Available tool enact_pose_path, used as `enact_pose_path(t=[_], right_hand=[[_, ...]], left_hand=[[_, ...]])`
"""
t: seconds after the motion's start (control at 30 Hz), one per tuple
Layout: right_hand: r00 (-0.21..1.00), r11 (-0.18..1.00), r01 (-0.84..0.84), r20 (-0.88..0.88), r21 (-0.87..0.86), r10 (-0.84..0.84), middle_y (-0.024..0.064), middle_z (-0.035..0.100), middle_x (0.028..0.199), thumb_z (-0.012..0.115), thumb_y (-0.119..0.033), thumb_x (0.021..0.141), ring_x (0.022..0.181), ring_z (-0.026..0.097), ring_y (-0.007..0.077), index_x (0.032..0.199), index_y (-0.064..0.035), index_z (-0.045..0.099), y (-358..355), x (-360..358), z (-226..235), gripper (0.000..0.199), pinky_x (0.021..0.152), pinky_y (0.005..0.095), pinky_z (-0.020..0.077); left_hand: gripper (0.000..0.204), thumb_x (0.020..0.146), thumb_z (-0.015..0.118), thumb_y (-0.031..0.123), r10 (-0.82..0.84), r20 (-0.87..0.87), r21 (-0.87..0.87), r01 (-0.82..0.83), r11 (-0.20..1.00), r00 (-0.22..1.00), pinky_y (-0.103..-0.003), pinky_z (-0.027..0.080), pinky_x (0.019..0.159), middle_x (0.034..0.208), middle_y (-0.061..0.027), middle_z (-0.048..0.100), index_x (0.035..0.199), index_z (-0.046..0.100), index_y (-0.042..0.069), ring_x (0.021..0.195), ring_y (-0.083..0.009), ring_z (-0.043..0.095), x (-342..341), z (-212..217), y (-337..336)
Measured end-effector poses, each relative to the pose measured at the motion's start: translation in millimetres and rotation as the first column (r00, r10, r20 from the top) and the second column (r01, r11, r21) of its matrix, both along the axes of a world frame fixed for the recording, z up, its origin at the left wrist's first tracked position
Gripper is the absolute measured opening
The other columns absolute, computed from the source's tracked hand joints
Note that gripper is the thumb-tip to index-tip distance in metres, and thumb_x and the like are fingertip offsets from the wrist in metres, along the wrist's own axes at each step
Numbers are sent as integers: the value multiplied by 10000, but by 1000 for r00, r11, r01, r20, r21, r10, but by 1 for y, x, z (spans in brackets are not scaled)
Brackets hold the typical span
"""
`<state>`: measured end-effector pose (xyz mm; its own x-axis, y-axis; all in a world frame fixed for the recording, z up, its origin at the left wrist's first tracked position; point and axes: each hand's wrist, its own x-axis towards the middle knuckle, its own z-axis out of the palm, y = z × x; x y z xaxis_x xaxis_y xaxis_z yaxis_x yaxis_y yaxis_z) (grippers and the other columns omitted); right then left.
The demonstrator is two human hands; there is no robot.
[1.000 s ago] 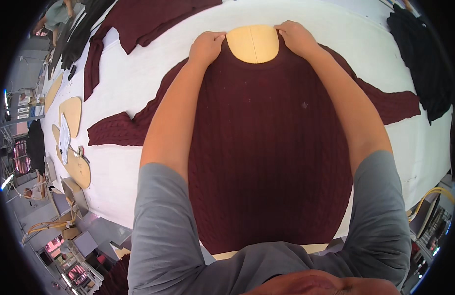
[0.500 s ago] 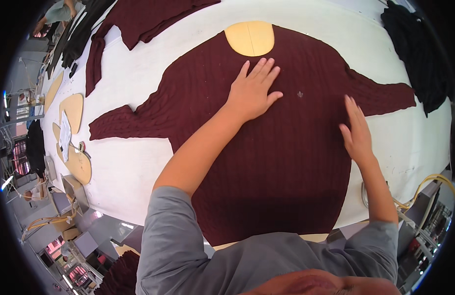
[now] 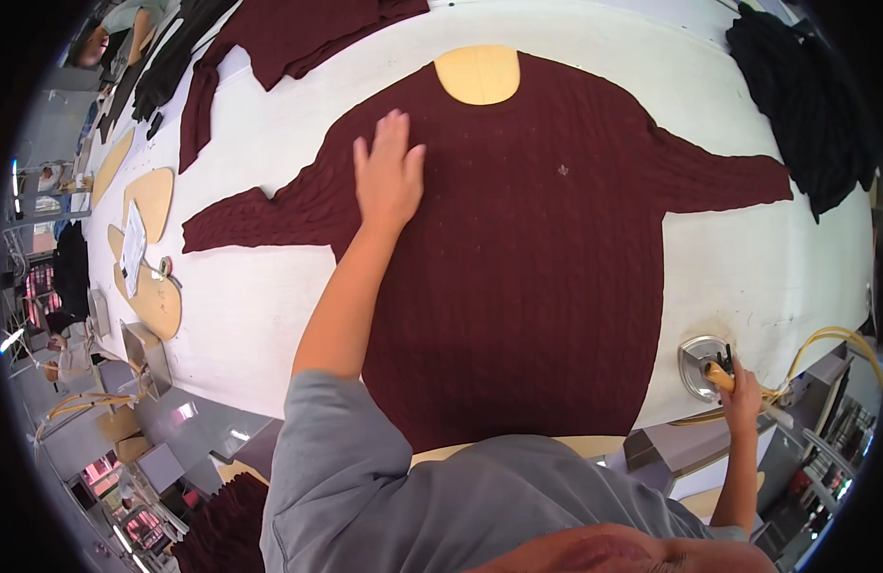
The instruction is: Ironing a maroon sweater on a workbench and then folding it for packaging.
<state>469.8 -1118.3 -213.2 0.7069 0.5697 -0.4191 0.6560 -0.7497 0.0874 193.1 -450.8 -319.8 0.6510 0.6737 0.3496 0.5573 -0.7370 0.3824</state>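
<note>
Lying flat in the middle of the big white table (image 3: 251, 315) is one dark red knitted sweater (image 3: 527, 258). It has bumpy rope-like lines running down it, and both sleeves are spread out to the sides. One smooth, round-topped tan wooden board (image 3: 478, 74) pokes out of the sweater's neck hole.

The left hand (image 3: 388, 175) lies open and flat on the sweater, near its left shoulder, with fingers stretched out and holding nothing. The right hand (image 3: 742, 401) is past the sweater's lower right corner, at the table edge. It is closed around the tan handle of one shiny metal iron (image 3: 701, 363) that sits on the table. One yellow hose (image 3: 828, 336) curls away from the iron, further from the sweater.

Above the sweater's left sleeve lies one more dark red knitted piece (image 3: 289, 43), crumpled and folded. To the right of the sweater's right sleeve sits one black soft heap of cloth (image 3: 804, 105). Far left of the sweater, at the table's edge, lie about four flat tan wooden shapes (image 3: 153, 201) with rounded ends. One white paper sheet (image 3: 133, 246) rests on them.

The person wears a grey sleeve (image 3: 317, 449), soft and plain.
</note>
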Motion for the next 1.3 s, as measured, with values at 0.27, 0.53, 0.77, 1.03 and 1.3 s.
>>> enact_pose_path(t=[0.27, 0.53, 0.77, 1.03, 1.3], right_hand=[[992, 996, 88, -95, 23, -86, 128, 721, 888, 750, -229, 873, 675, 625, 288, 1397, -82, 633, 227, 68, 57, 557, 697, 392, 526], [937, 768, 289, -332, 571, -106, 63, 587, 653, 667, -341, 962, 480, 497, 166, 984, 27, 654, 521, 136, -36, 369, 428, 319, 380], [906, 744, -268, -103, 613, 411, 108, 706, 838, 677, -246, 881, 593, 622, 244, 963, -15, 686, 698, -53, -45, 245, 593, 393, 524], [860, 755, -399, -74, 520, 505, 109, 741, 916, 565, -183, 928, 767, 699, 314, 1081, -54, 702, 674, -135, -13, 243, 706, 440, 555], [997, 846, 83, -49, 526, -67, 122, 685, 752, 707, -318, 901, 599, 631, 207, 1004, 67, 668, 485, 90, -53, 400, 561, 358, 500]], left_hand=[[661, 1061, 457, 448, 750, -446, 57, -821, 568, 489, -509, 188, 1249, 1645, -227, 323, 1553, 399, 11, 1545, -392, 254, -287, -50, -73], [661, 1047, 485, 452, 744, -393, 15, -805, 593, 541, -494, 153, 1269, 1664, -204, 302, 1549, 425, 26, 1567, -367, 218, -263, -50, -79], [648, 1060, 465, 458, 752, -335, 32, -790, 612, 568, -481, 148, 1272, 1662, -194, 315, 1539, 441, 23, 1570, -359, 209, -272, -46, -81], [663, 1041, 494, 455, 725, -367, -2, -780, 626, 582, -486, 146, 1271, 1670, -190, 297, 1542, 435, 25, 1570, -361, 205, -287, -57, -82], [678, 1059, 424, 497, 717, -457, 55, -788, 613, 526, -514, 164, 1250, 1671, -224, 266, 1560, 391, 41, 1560, -403, 202, -277, -60, -73]])
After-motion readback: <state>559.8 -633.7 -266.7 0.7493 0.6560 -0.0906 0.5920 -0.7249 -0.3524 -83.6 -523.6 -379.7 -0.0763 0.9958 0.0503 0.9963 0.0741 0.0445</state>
